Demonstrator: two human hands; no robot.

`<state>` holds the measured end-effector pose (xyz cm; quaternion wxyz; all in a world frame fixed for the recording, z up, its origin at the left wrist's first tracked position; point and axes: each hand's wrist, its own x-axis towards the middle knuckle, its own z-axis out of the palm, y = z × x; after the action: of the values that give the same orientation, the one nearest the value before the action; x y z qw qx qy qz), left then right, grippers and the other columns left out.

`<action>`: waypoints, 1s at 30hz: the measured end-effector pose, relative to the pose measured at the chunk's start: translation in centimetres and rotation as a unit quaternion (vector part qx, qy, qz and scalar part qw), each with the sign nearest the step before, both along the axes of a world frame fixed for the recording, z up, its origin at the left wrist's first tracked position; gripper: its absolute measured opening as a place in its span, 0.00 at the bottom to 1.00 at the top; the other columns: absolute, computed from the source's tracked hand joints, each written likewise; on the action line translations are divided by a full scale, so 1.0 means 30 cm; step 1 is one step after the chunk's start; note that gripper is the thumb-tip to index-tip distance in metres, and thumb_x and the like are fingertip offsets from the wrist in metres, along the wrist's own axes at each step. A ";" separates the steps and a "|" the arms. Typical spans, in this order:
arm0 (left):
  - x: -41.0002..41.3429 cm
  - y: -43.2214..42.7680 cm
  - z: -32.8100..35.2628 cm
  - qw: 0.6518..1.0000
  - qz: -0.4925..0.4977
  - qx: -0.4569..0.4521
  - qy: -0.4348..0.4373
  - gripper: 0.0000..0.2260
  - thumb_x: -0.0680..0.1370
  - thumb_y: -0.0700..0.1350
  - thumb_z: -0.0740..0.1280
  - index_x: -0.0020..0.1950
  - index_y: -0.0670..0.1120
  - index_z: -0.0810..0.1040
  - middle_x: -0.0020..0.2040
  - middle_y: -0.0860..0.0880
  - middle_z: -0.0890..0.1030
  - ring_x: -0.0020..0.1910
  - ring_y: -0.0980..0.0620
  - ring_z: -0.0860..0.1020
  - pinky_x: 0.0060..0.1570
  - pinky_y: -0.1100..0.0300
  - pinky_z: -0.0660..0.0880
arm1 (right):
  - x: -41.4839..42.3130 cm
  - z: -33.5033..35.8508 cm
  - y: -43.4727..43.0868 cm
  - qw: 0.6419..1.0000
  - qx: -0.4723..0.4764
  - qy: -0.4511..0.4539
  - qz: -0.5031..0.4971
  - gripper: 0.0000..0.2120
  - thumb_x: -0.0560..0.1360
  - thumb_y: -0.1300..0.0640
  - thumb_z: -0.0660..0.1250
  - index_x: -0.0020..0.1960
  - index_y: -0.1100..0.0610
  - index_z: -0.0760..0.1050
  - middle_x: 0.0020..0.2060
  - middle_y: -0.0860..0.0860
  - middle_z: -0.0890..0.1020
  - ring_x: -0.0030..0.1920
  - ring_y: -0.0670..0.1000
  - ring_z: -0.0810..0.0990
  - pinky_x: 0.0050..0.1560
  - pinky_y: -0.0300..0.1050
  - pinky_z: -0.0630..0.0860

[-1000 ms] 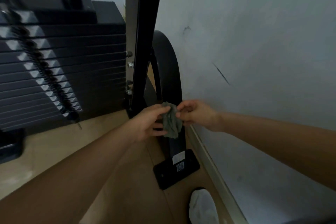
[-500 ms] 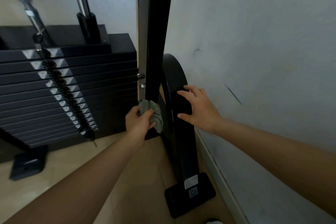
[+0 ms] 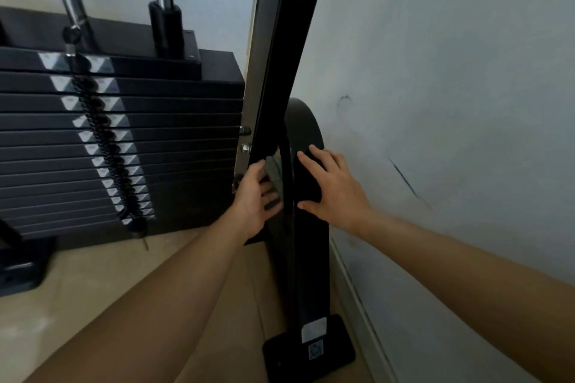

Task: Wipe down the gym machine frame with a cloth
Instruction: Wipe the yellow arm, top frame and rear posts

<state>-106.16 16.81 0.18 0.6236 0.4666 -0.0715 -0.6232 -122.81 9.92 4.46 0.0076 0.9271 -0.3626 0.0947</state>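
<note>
while the left hand (image 3: 253, 197) holds the cloth (image 3: 273, 171) bunched in curled fingers against the frame's upright post (image 3: 286, 71) and the right hand (image 3: 334, 185) lies flat, fingers spread, on the curved bar (image 3: 311, 258), a loose pinch may drop it into the gap between them.

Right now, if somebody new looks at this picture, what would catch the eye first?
First come the two hands in the middle. The left hand holds a grey cloth against the black upright post, and the right hand rests flat on the curved black bar beside it. Next, the tall black weight stack fills the left side.
</note>
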 end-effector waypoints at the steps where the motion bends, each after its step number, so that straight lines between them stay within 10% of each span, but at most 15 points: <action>1: 0.004 0.000 -0.010 1.000 -0.019 -0.001 0.000 0.18 0.80 0.63 0.61 0.62 0.53 0.78 0.59 0.47 0.81 0.59 0.46 0.79 0.55 0.49 0.76 | 0.000 0.000 0.002 1.000 -0.002 0.002 -0.002 0.49 0.70 0.43 0.77 0.82 0.48 0.54 0.80 0.50 0.57 0.78 0.55 0.52 0.70 0.55 0.70; 15: 0.084 -0.030 0.024 0.995 -0.062 -0.077 0.027 0.33 0.77 0.70 0.56 0.72 0.49 0.75 0.67 0.45 0.80 0.67 0.42 0.77 0.70 0.45 0.68 | 0.003 -0.007 0.003 1.000 -0.012 0.007 -0.005 0.49 0.70 0.44 0.77 0.82 0.49 0.52 0.81 0.50 0.55 0.78 0.57 0.53 0.71 0.57 0.69; 30: 0.033 0.035 -0.075 0.980 -0.176 0.022 -0.093 0.33 0.75 0.71 0.56 0.72 0.53 0.75 0.68 0.47 0.79 0.67 0.45 0.76 0.66 0.45 0.71 | -0.026 -0.038 -0.028 0.999 -0.019 -0.021 0.030 0.49 0.70 0.42 0.76 0.82 0.50 0.53 0.80 0.52 0.56 0.77 0.57 0.53 0.74 0.58 0.66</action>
<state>-105.18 17.86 -2.06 0.4844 0.5165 -0.1959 -0.6784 -123.58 9.07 3.31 0.0151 0.9349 -0.3333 0.1210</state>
